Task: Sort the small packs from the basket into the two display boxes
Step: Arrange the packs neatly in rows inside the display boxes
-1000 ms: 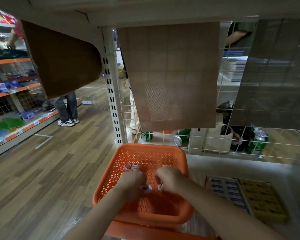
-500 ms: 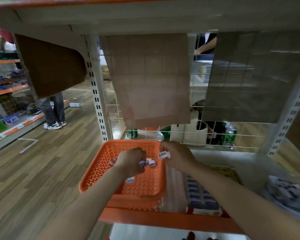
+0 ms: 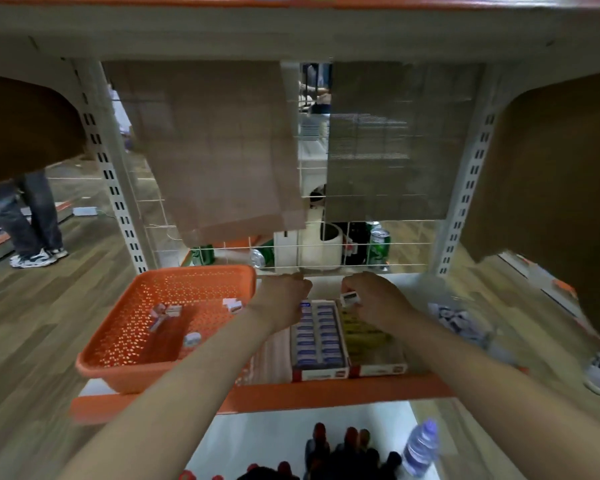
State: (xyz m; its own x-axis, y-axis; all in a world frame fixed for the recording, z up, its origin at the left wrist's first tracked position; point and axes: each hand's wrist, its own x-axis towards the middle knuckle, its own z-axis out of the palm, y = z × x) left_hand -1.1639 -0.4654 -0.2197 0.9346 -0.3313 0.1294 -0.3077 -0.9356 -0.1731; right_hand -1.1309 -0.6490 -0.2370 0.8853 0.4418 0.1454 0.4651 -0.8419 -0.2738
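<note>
Pinching half-hidden pack (image 3: 350, 299), right hand (image 3: 376, 301)

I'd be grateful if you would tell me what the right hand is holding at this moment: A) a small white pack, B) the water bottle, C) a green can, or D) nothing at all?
A: the right hand pinches a small white pack in its fingers, at the far end of the yellow display box.
</note>
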